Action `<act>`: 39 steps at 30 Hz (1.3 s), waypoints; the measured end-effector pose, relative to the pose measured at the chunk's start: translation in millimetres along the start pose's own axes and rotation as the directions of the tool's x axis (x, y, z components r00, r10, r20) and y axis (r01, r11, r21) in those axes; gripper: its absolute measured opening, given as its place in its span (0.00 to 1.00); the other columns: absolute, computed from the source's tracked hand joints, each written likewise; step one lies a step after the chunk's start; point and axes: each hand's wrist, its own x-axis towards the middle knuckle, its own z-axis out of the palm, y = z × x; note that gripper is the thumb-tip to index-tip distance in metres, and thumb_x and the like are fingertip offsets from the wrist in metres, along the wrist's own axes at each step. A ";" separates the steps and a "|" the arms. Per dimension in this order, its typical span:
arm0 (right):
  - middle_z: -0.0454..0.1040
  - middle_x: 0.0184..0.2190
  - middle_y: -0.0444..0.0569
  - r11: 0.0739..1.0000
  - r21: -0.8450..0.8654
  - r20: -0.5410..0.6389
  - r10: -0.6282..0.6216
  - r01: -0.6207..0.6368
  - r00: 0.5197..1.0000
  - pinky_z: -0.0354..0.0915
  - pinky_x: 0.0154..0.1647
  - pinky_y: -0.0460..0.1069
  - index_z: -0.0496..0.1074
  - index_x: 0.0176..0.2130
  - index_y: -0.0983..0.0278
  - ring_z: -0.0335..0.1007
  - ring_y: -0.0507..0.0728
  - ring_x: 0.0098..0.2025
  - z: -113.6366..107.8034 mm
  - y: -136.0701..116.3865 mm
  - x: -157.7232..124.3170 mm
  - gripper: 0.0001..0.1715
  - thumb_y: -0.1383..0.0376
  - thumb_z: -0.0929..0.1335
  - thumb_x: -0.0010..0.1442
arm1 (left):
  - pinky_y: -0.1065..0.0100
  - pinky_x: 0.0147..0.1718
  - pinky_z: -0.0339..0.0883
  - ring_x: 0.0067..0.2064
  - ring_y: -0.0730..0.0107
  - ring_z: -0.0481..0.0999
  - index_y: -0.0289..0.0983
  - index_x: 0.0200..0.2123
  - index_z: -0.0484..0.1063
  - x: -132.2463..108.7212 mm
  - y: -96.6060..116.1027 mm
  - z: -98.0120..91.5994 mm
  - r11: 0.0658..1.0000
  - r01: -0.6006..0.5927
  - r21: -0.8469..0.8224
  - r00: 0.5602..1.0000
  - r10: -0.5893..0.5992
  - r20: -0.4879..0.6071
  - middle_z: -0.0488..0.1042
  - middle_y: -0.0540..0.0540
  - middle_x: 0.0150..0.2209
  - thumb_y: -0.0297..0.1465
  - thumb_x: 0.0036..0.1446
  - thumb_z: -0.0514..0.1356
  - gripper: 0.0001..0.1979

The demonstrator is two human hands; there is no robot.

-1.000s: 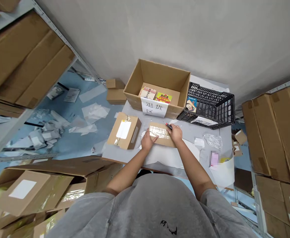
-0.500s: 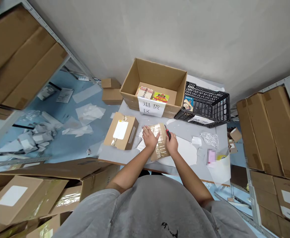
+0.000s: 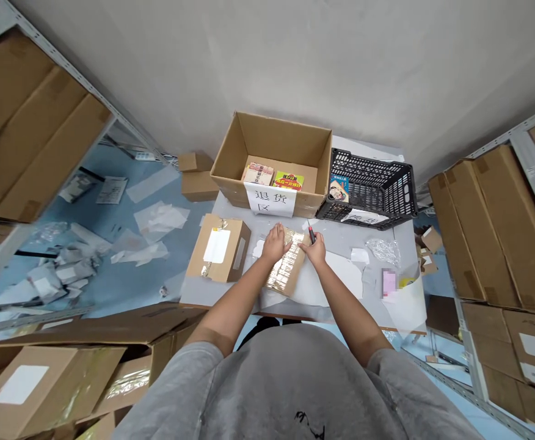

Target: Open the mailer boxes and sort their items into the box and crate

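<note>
A flat brown cardboard parcel (image 3: 287, 270) with shiny clear tape across it lies slightly tilted on the grey table, close to my body. My left hand (image 3: 275, 243) grips its upper left edge, the thumb over the taped face. In my right hand (image 3: 314, 249) is a red and black utility knife (image 3: 312, 234), its tip pointing away from me. The right thumb and fingertips also touch the parcel's upper right corner. White paper (image 3: 341, 278) lies under and beside the parcel. To the left stands a closed carton (image 3: 194, 263) with a white label.
A large open box (image 3: 226, 186) with books and a paper sign stands behind, beside a black plastic crate (image 3: 367, 190) holding a book. Bubble wrap (image 3: 383, 250) lies on the table's right (image 3: 402, 244). Shelves of cartons flank both sides; an open carton (image 3: 112, 327) is at lower left.
The parcel has turned so its top leans right. My left hand has gone from lying flat on it to gripping its upper left edge. My right hand, with the knife, moved to its upper right corner.
</note>
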 end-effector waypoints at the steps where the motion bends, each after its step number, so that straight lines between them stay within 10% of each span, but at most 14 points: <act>1: 0.77 0.52 0.52 1.000 0.001 0.004 0.021 -0.021 1.000 0.70 0.51 0.53 0.70 0.50 0.59 0.75 0.64 0.52 -3.2 3.0 -4.3 0.32 0.51 0.79 0.51 | 0.49 0.72 0.59 0.76 0.40 0.62 0.23 0.78 0.52 3.8 -2.9 -2.7 0.998 -0.068 -0.001 0.997 0.068 0.036 0.60 0.21 0.76 0.43 0.70 0.61 0.44; 6: 0.79 0.45 0.46 0.993 -0.034 0.091 0.116 -0.113 0.989 0.69 0.46 0.51 0.75 0.51 0.58 0.76 0.61 0.45 -13.9 8.7 -9.3 0.32 0.50 0.79 0.49 | 0.48 0.72 0.57 0.75 0.39 0.63 0.26 0.79 0.50 -0.3 -1.3 -5.8 0.976 -0.212 0.047 0.974 0.208 0.087 0.58 0.23 0.77 0.50 0.70 0.61 0.48; 13: 0.79 0.36 0.43 0.953 -0.033 0.152 0.302 -0.300 0.941 0.66 0.37 0.48 0.74 0.43 0.59 0.75 0.58 0.37 -7.1 4.4 0.8 0.27 0.52 0.80 0.46 | 0.45 0.70 0.59 0.71 0.36 0.67 0.24 0.79 0.52 -25.9 24.5 9.2 0.984 0.106 0.140 0.993 -0.099 -0.061 0.64 0.20 0.73 0.46 0.74 0.55 0.42; 20: 0.80 0.46 0.51 0.974 -0.092 0.087 0.214 -0.206 0.973 0.71 0.43 0.50 0.71 0.48 0.59 0.79 0.61 0.46 -19.9 -9.2 -19.5 0.21 0.53 0.75 0.59 | 0.45 0.70 0.59 0.72 0.37 0.66 0.23 0.78 0.56 -17.6 32.0 2.3 0.975 0.029 0.221 0.999 -0.038 0.033 0.61 0.20 0.75 0.42 0.77 0.50 0.37; 25: 0.76 0.27 0.42 0.978 0.040 0.297 0.186 -0.207 0.937 0.72 0.29 0.49 0.67 0.59 0.58 0.75 0.58 0.25 -36.0 -18.0 -46.9 0.17 0.56 0.61 0.77 | 0.47 0.67 0.63 0.68 0.38 0.70 0.24 0.77 0.58 -17.3 29.3 -4.4 0.966 0.013 0.258 0.997 -0.031 0.066 0.65 0.21 0.73 0.44 0.78 0.48 0.36; 39: 0.77 0.27 0.45 0.948 -0.256 0.434 0.286 -0.187 0.854 0.69 0.26 0.50 0.74 0.57 0.58 0.71 0.56 0.18 -39.1 -36.8 -40.5 0.19 0.52 0.63 0.78 | 0.46 0.68 0.62 0.68 0.39 0.70 0.24 0.77 0.59 -19.3 35.9 1.0 0.975 -0.021 0.219 0.996 0.002 0.088 0.66 0.21 0.72 0.43 0.78 0.46 0.35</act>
